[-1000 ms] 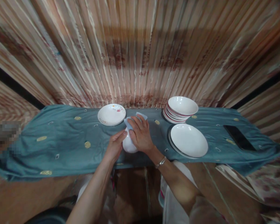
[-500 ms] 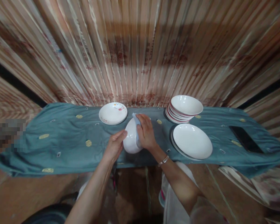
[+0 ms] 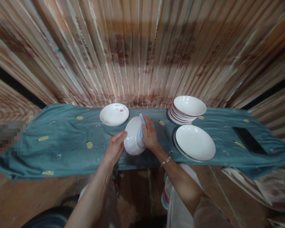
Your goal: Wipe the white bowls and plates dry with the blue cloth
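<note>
A white bowl is tipped on its side above the front middle of the table, its outside and foot ring facing right. My left hand grips its left rim, thumb on the outer wall and fingers hidden behind. My right hand is closed on a light blue cloth, which touches the bowl's base. Behind the bowl, to the left, lies a floral plate, apparently on top of another.
On the right stand a stack of red-rimmed bowls and, nearer me, a stack of white plates. A black phone lies at the far right on the green tablecloth. A pleated curtain hangs behind. Another person's blurred-out part shows at the left edge.
My right hand and the cloth have shifted slightly on the bowl, baring more of its foot ring. The bowl has turned a little in my left hand.
</note>
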A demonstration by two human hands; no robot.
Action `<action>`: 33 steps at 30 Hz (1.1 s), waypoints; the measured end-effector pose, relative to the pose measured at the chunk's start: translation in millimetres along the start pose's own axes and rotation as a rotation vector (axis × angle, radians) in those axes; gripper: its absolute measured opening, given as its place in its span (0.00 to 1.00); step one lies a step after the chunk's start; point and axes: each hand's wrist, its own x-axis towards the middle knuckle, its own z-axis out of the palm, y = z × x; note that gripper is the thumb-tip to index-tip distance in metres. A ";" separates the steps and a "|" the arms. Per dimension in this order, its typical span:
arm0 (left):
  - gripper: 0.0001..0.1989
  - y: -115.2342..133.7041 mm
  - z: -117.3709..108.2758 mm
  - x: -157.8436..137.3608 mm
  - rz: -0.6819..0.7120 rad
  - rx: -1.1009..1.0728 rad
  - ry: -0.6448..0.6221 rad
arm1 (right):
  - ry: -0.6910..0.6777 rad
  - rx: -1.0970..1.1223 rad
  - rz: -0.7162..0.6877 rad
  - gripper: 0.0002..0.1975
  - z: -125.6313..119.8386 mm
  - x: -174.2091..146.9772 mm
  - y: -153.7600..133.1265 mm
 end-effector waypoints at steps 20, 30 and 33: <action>0.05 -6.9 -7.7 18.5 -0.015 -0.279 0.200 | -0.069 -0.026 0.136 0.27 19.5 -26.6 25.7; 0.04 -6.4 -5.3 25.4 -0.025 -0.323 0.292 | -0.113 -0.088 0.136 0.29 22.4 -37.2 30.4; 0.07 -6.2 -3.7 26.4 -0.029 -0.343 0.313 | -0.114 -0.081 0.138 0.29 22.3 -38.9 30.3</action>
